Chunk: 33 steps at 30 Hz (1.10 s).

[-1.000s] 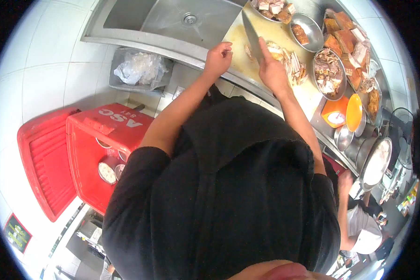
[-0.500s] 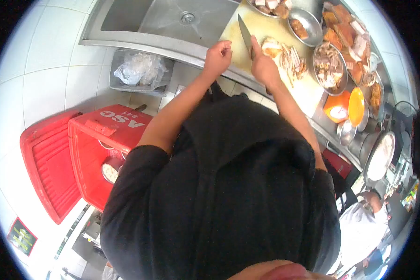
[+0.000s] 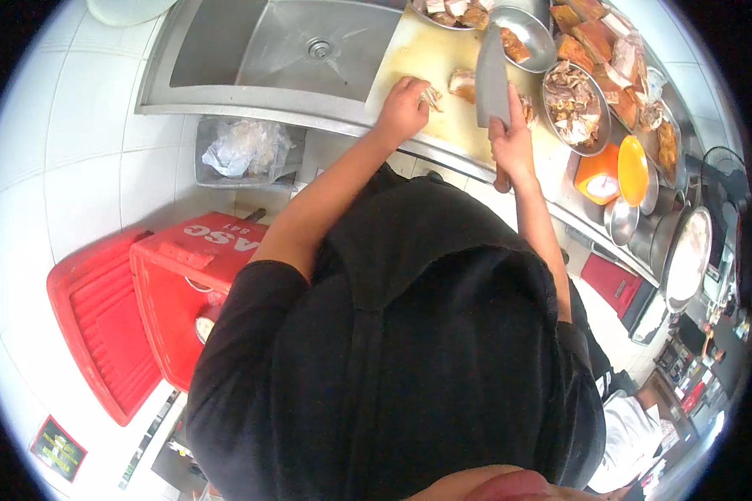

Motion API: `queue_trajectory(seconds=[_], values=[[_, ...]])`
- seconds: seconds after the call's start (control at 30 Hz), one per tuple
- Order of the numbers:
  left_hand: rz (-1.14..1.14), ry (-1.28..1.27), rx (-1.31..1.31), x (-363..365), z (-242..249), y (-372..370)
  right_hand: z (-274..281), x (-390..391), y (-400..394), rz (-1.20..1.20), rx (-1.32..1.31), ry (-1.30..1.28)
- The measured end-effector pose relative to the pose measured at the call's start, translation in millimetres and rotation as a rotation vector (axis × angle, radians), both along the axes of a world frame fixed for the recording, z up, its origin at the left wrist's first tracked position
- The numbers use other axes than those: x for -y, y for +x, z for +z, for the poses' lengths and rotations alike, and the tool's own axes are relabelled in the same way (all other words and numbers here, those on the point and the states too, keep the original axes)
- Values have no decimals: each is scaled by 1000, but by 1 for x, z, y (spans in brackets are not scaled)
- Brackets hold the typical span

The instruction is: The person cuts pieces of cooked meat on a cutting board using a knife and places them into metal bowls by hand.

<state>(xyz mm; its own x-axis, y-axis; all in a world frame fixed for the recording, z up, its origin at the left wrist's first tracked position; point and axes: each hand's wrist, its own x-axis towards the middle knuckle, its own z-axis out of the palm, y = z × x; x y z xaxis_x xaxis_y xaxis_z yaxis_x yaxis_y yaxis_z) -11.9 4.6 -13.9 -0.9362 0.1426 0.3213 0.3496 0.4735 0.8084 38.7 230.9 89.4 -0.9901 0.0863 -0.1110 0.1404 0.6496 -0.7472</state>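
1. The left hand's [image 3: 404, 109] grip was closed on a small clump of shredded meat [image 3: 431, 98], over the left part of the cutting board [image 3: 455, 121]. Loose bits, so I reckon a weak pinch could've dropped some off the front edge of the desk [image 3: 434, 155].
2. The right hand's [image 3: 513, 150] grip was wrapped round the handle of the big knife [image 3: 493, 79], upper middle of the frame. Its tip overlapped the round steel bowl [image 3: 540, 37]; couldn't tell if they touched. A careless swing might've tipped that bowl, imo.
3. The thumb sat right by the heel of the blade, so greasy fingers slipping could've meant a nasty cut.
4. Compared with half a second earlier: the left hand had looked empty, now it had meat. The knife had moved from left of the sliced pile [image 3: 526, 110] to in front of it, showing its broad face and hiding most of the slices.
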Motion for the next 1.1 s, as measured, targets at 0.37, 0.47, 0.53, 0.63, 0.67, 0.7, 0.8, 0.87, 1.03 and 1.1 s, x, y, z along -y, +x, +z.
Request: queue_trajectory(seconds=[0.37, 0.47, 0.53, 0.63, 0.67, 0.7, 0.8, 0.87, 1.03, 1.1], values=[[-184, -130, -164, -52, 17, -14, 12, -43, 47, -247, 29, -160], [-332, -298, -152, -66, 24, -26, 17, -43, 53, -276, 44, -203], [-288, -370, -236, -76, 24, -31, 16, -46, 58, -285, 37, -221], [-255, -470, -244, -88, 22, -39, 10, -53, 66, -286, -5, -234], [-248, -504, -223, -90, 20, -41, 8, -54, 70, -283, -17, -237], [-242, -511, -220, -93, 19, -42, 11, -54, 73, -297, 24, -228], [-232, -531, -190, -96, 16, -46, 17, -57, 78, -307, 77, -218], [-242, -539, -144, -93, 14, -46, 9, -60, 83, -283, 17, -234], [-157, -118, 25, -61, 8, -43, 6, -69, 88, -82, -38, -114], [-78, 73, 9, -42, 6, -41, 3, -69, 86, 71, -36, -38]])
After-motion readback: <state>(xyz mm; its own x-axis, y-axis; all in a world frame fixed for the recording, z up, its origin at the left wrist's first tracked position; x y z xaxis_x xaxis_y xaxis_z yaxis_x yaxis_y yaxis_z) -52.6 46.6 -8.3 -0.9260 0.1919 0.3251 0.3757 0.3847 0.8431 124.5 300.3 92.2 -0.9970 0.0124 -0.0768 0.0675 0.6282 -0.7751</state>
